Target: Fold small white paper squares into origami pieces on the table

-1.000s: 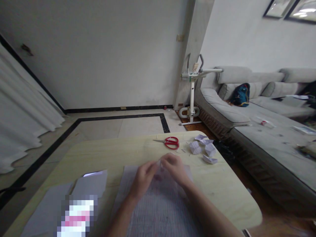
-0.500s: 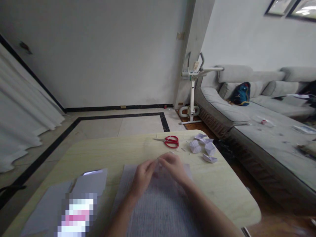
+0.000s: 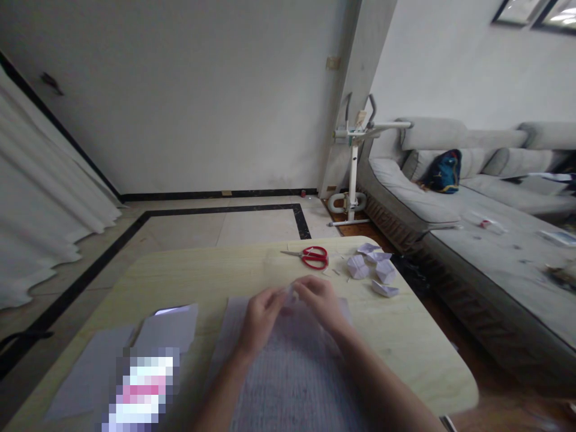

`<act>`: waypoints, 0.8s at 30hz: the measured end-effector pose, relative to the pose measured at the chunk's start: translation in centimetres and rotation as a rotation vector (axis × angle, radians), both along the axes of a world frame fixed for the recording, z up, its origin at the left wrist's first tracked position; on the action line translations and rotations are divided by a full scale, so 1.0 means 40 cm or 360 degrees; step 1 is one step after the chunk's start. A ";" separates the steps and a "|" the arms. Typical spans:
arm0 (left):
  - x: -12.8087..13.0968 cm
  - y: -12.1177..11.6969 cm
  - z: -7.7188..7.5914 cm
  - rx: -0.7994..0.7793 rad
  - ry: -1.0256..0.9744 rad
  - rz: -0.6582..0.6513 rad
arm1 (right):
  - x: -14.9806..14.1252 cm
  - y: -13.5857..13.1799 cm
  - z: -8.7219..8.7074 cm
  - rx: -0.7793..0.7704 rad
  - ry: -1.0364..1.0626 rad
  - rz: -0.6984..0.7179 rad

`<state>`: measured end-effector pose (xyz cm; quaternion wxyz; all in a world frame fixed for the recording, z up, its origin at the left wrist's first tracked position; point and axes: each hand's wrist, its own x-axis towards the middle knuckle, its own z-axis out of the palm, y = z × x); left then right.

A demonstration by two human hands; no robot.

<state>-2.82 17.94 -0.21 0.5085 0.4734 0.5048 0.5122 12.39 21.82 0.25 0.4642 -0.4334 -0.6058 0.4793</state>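
My left hand (image 3: 262, 313) and my right hand (image 3: 317, 300) meet above the far part of a grey striped mat (image 3: 292, 384). Between their fingertips is a small piece of white paper (image 3: 290, 294), mostly covered by the fingers. Both hands pinch it, the left from its left side and the right from its right. Beyond the hands lie scissors with red handles (image 3: 315, 257), blades pointing left. Several folded white paper pieces (image 3: 359, 267) rest to the right of the scissors, with small paper scraps between.
White paper sheets (image 3: 92, 366) and a phone-like object with a blurred screen (image 3: 144, 390) lie at the left of the pale wooden table (image 3: 211, 270). Past the table stand a white exercise machine (image 3: 353, 168) and a grey sofa (image 3: 490, 258).
The view has shifted slightly, so everything sits a little further right. Both hands stay together at the paper, with the fingers moved only a little.
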 end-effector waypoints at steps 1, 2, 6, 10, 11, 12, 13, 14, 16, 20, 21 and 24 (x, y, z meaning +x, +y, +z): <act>0.000 0.000 -0.001 0.0003 0.0001 -0.0005 | 0.000 0.001 -0.002 0.0002 -0.0006 0.0012; -0.001 0.000 -0.002 0.0008 0.0005 -0.0008 | 0.000 0.001 -0.004 0.0008 -0.0014 0.0027; 0.000 0.001 0.000 0.0010 0.0006 -0.0020 | -0.001 0.003 -0.013 0.0028 -0.0024 0.0060; 0.002 0.002 0.000 -0.0006 -0.0041 -0.0024 | -0.002 0.003 -0.014 0.0038 -0.0031 0.0037; 0.002 0.002 0.001 -0.0014 -0.0045 -0.0026 | -0.002 0.002 -0.012 0.0038 -0.0034 0.0020; 0.002 0.002 0.002 -0.0018 -0.0043 -0.0024 | -0.003 0.002 -0.010 0.0038 -0.0036 0.0005; 0.002 0.002 0.003 -0.0017 -0.0034 -0.0023 | -0.003 0.001 -0.008 0.0039 -0.0035 -0.0004; 0.002 0.001 0.004 -0.0011 -0.0021 -0.0019 | -0.003 0.000 -0.006 0.0041 -0.0032 -0.0005; 0.002 -0.001 0.007 0.0007 0.0012 -0.0010 | -0.004 -0.001 -0.002 0.0042 -0.0027 -0.0003; 0.002 -0.003 0.011 0.0035 0.0046 0.0000 | -0.004 -0.002 0.002 0.0004 -0.0042 -0.0009; 0.002 -0.003 0.011 0.0047 0.0054 0.0001 | -0.004 -0.002 0.003 -0.0005 -0.0051 0.0001; 0.002 -0.001 0.008 0.0066 0.0073 0.0023 | -0.004 -0.002 0.005 -0.0002 -0.0085 0.0030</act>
